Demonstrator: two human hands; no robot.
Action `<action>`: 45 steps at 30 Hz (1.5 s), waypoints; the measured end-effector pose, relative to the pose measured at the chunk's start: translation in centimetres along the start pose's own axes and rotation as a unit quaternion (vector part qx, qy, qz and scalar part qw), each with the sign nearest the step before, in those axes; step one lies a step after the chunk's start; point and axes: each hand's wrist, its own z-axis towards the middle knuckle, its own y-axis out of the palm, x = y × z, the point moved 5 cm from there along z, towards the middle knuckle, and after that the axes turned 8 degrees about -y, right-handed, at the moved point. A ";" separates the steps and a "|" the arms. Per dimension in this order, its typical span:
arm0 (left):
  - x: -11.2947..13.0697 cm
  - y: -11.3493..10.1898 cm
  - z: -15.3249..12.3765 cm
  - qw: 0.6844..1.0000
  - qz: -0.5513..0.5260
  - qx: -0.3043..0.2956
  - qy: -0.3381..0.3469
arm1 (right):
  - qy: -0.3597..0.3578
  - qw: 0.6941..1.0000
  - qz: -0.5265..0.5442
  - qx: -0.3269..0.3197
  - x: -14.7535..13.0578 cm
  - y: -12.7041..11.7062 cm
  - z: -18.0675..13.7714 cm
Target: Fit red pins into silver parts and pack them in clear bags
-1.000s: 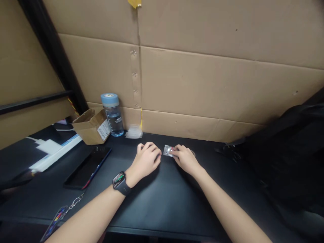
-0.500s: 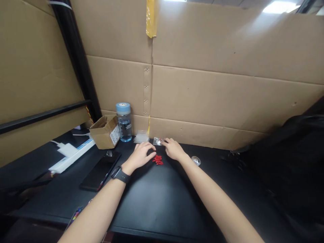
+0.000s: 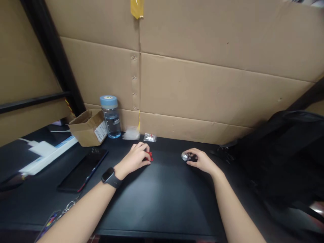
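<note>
My left hand [image 3: 135, 158] rests on the black desk [image 3: 162, 199] with its fingers curled over a small heap of red pieces [image 3: 150, 156]; a watch is on that wrist. Off to the right, my right hand [image 3: 201, 159] has its fingers closed round a small clear round thing [image 3: 185, 156] on the desk. A small clear bag [image 3: 150, 137] with something red inside lies by the cardboard wall, apart from both hands. Beside it on the left is a stack of clear bags [image 3: 131, 134].
A blue-capped water bottle [image 3: 110, 116] and an open cardboard box [image 3: 88, 128] stand at the back left. A dark phone [image 3: 82, 170] lies left of my arm, with a white power strip [image 3: 43, 155] further left. A black bag [image 3: 283, 152] fills the right side.
My right hand let go of the small clear bag by the wall and moved right to the small clear round thing. My left hand has settled over the red pieces.
</note>
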 end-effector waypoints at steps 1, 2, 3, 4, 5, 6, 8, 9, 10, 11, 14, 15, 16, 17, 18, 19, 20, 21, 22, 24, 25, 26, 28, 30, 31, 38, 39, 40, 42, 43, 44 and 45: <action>0.0 0.2 0.0 1.000 0.000 -0.003 0.000 | 0.003 1.000 0.005 0.003 0.0 -0.1 -0.1; 0.1 0.3 0.0 1.000 0.003 -0.006 -0.001 | 0.005 1.000 0.006 0.009 0.0 -0.1 -0.1; 0.2 0.5 0.1 1.000 0.008 -0.007 -0.001 | 0.006 1.000 0.005 0.015 0.0 -0.2 0.0; 0.3 0.6 0.1 1.000 0.016 -0.007 -0.001 | 0.004 1.000 0.005 0.016 0.0 -0.1 0.1; 0.5 0.7 0.1 1.000 0.027 -0.007 0.000 | 0.001 1.000 0.007 0.015 0.0 0.0 0.3; 0.7 0.8 0.2 0.999 0.038 -0.006 0.003 | -0.002 1.000 0.008 0.014 0.0 0.1 0.4; 1.2 0.9 0.3 0.998 0.059 -0.005 0.013 | -0.006 1.000 0.012 0.016 0.0 0.3 0.5; 1.5 0.9 0.3 0.998 0.067 -0.004 0.018 | -0.006 1.000 0.013 0.022 0.1 0.3 0.6; 1.7 0.9 0.2 0.997 0.072 -0.003 0.022 | -0.003 0.999 0.014 0.032 0.1 0.2 0.6; 1.9 0.9 0.2 0.997 0.075 -0.002 0.024 | 0.001 0.999 0.014 0.046 0.1 0.1 0.5; 2.6 0.6 0.0 0.998 0.059 0.002 0.012 | 0.012 0.994 0.010 0.107 -0.6 -0.7 0.5; 2.9 0.4 0.0 0.999 0.040 0.002 0.007 | 0.012 0.992 0.012 0.129 -1.1 -0.9 0.4; 3.3 0.2 -0.1 1.000 0.018 0.003 0.004 | 0.008 0.989 0.021 0.148 -1.7 -1.0 0.5; 3.8 0.1 -0.2 1.000 -0.006 0.004 0.002 | 0.002 0.986 0.038 0.164 -2.4 -0.9 0.5; 4.3 -0.1 -0.3 1.000 -0.026 0.008 0.003 | -0.007 0.983 0.064 0.174 -3.2 -0.7 0.6; 4.7 -0.2 -0.3 0.999 -0.040 0.015 0.004 | -0.019 0.979 0.099 0.180 -4.1 -0.2 0.7; 5.1 -0.3 -0.4 0.999 -0.046 0.026 0.005 | -0.028 0.974 0.133 0.183 -5.0 0.4 0.9; 5.4 -0.4 -0.4 0.998 -0.047 0.038 0.006 | -0.033 0.968 0.166 0.184 -5.8 1.1 1.0; 5.6 -0.5 -0.4 0.998 -0.045 0.054 0.005 | -0.037 0.964 0.195 0.179 -6.6 1.9 1.1; 5.7 -0.7 -0.5 0.995 -0.043 0.087 -0.008 | -0.042 0.952 0.252 0.169 -8.0 3.5 1.3; 5.7 -0.8 -0.6 0.994 -0.045 0.101 -0.019 | -0.040 0.947 0.276 0.161 -8.6 4.2 1.4; 5.7 -0.9 -0.6 0.992 -0.050 0.113 -0.033 | -0.038 0.941 0.298 0.155 -9.1 4.9 1.4; 5.5 -1.2 -0.7 0.988 -0.063 0.129 -0.062 | -0.034 0.932 0.326 0.153 -10.0 5.7 1.4; 5.5 -1.4 -0.7 0.984 -0.079 0.132 -0.089 | -0.039 0.928 0.335 0.160 -10.9 6.0 1.3; 5.4 -1.5 -0.7 0.982 -0.089 0.131 -0.101 | -0.043 0.927 0.334 0.166 -11.2 6.1 1.2; 5.8 -0.8 -0.5 0.972 -0.185 0.096 -0.105 | -0.055 0.927 0.310 0.203 -13.0 6.5 0.9; 6.0 -0.7 -0.6 0.974 -0.181 0.095 -0.098 | -0.057 0.927 0.309 0.204 -13.1 6.6 0.8; 6.2 -0.6 -0.7 0.976 -0.173 0.096 -0.094 | -0.058 0.927 0.308 0.206 -13.1 6.6 0.8; 6.6 -0.5 -0.8 0.978 -0.156 0.099 -0.094 | -0.058 0.927 0.305 0.211 -13.1 6.7 0.9; 6.7 -0.4 -0.9 0.979 -0.151 0.098 -0.096 | -0.057 0.928 0.301 0.211 -13.1 6.7 0.9; 6.8 -0.3 -1.0 0.979 -0.149 0.097 -0.098 | -0.056 0.929 0.298 0.211 -13.0 6.8 0.9; 6.9 -0.2 -1.0 0.979 -0.148 0.096 -0.099 | -0.054 0.931 0.295 0.209 -13.0 6.9 1.0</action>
